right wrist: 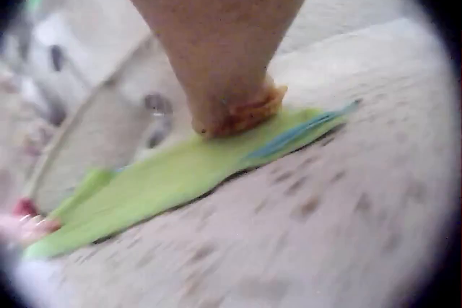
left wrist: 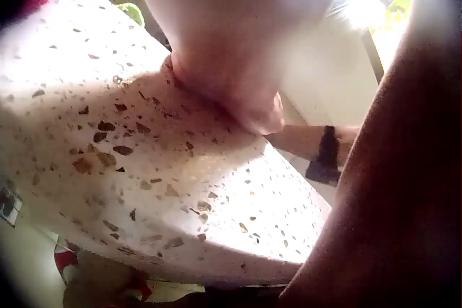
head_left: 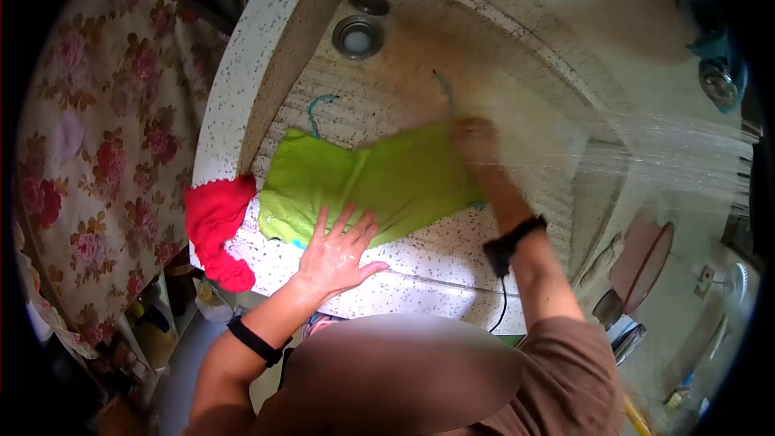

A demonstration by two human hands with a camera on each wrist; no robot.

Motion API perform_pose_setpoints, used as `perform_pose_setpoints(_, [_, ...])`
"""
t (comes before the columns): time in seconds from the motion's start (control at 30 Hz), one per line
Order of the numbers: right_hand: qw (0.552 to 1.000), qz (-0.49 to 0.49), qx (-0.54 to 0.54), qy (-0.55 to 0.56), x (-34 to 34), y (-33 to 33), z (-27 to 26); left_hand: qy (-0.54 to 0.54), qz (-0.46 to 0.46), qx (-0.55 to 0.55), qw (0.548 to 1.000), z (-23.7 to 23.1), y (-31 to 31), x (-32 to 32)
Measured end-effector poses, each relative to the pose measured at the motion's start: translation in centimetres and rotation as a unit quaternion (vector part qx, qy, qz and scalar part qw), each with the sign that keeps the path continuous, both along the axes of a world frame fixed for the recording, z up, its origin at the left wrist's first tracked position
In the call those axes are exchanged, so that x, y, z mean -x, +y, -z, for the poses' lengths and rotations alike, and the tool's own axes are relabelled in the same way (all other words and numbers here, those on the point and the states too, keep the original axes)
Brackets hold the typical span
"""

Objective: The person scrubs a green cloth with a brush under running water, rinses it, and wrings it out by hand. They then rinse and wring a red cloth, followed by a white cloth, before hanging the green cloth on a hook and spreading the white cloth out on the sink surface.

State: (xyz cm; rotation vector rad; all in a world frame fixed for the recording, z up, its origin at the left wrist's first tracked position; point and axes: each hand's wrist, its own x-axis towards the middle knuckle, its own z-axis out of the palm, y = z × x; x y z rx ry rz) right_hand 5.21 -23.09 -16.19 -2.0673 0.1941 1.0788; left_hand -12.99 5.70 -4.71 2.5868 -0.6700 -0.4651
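Observation:
A lime-green cloth (head_left: 379, 165) with turquoise ties (head_left: 316, 113) lies spread over the ribbed floor and near rim of a speckled stone sink (head_left: 266, 56). My left hand (head_left: 341, 252) rests on its near edge, fingers spread and straight, with wet-looking skin. In the left wrist view that hand (left wrist: 224, 55) is against the speckled rim, its fingers hidden. At the cloth's right end is my right hand (head_left: 476, 144), blurred. The right wrist view shows this hand (right wrist: 224, 98) gripping an orange-brown object (right wrist: 256, 111) against the cloth; I cannot tell its kind.
A red cloth (head_left: 218, 230) hangs over the rim at left, beside a floral curtain (head_left: 105, 145). The drain (head_left: 358, 38) is at the sink's far end. Thin water streaks (head_left: 662, 137) cross from the right. A black cable (head_left: 504, 303) hangs from the right wristband.

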Motion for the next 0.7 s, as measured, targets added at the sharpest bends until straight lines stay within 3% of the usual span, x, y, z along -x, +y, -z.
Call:
perform_pose_setpoints(0.03, [0.991, 0.005, 0.021, 0.134, -2.6, -2.3, -0.4, -0.003, 0.001, 0.003, 1.000, -0.2, 0.0, -0.2])
perform_pose_setpoints(0.07, [0.992, -0.066, 0.106, 0.008, -1.5, -2.5, 0.9, -0.008, -0.004, 0.002, 1.000, -0.4, 0.0, -0.2])
perform_pose_setpoints(0.1, [0.964, -0.139, 0.193, -0.116, -0.3, -2.8, 1.1, -0.011, -0.006, 0.000, 1.000, -0.3, -0.1, -0.8])
perform_pose_setpoints(0.13, [0.975, -0.107, 0.104, -0.164, 1.3, 0.1, -3.7, -0.005, -0.009, -0.001, 1.000, -0.2, -0.1, -0.8])
perform_pose_setpoints(0.2, [0.914, -0.165, 0.036, -0.368, 8.6, 7.4, -9.1, 0.003, -0.001, -0.012, 1.000, -0.5, -0.1, -0.2])
perform_pose_setpoints(0.27, [0.846, -0.245, 0.114, -0.459, 8.9, 8.3, -7.3, -0.002, -0.002, -0.010, 1.000, -0.2, -0.3, -0.7])
perform_pose_setpoints(0.33, [0.909, -0.215, 0.212, -0.287, 7.6, 6.0, -1.5, 0.017, -0.007, -0.001, 1.000, -0.4, -0.1, -0.2])
perform_pose_setpoints(0.37, [0.932, -0.181, 0.206, -0.238, 4.7, 2.3, 0.9, 0.015, -0.010, 0.001, 1.000, -0.3, -0.4, 0.2])
perform_pose_setpoints(0.4, [0.965, -0.153, 0.118, -0.175, 0.9, -3.0, 3.2, 0.006, -0.005, -0.002, 1.000, -0.4, -0.4, 0.1])
perform_pose_setpoints(0.47, [0.958, -0.192, 0.089, -0.194, -1.9, -7.3, 3.6, -0.019, -0.006, -0.003, 1.000, -0.6, -0.3, -0.2])
perform_pose_setpoints(0.57, [0.879, -0.273, 0.173, -0.349, 2.2, -6.0, 1.9, 0.058, -0.010, -0.070, 0.996, -1.5, -2.4, -1.4])
perform_pose_setpoints(0.63, [0.859, -0.252, 0.206, -0.394, 5.0, -4.1, 1.5, 0.083, 0.000, -0.046, 0.995, -0.7, -5.8, -2.6])
perform_pose_setpoints(0.7, [0.885, -0.181, 0.227, -0.363, 5.6, -3.2, 1.2, 0.074, 0.000, -0.008, 0.997, 0.8, -10.0, -3.0])
